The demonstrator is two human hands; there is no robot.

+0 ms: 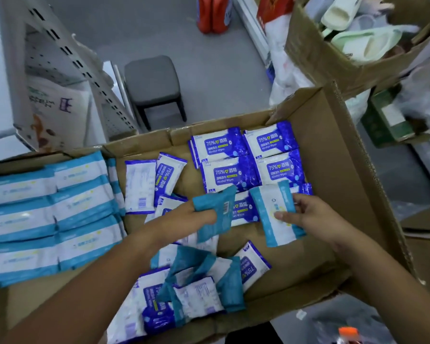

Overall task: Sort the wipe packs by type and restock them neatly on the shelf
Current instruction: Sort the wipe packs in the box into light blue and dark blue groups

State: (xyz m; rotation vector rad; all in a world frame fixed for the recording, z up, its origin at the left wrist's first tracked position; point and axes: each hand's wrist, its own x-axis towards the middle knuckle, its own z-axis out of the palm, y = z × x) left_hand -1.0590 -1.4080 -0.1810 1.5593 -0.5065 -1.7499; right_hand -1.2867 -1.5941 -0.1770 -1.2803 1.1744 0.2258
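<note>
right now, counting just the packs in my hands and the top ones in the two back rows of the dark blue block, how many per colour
light blue packs: 2, one in the left hand, one in the right hand
dark blue alcohol wipe packs: 4
total: 6

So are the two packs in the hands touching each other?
Apart. The head view shows a gap between the teal pack in the left hand and the light blue pack in the right hand, with a dark blue pack visible through it.
</note>
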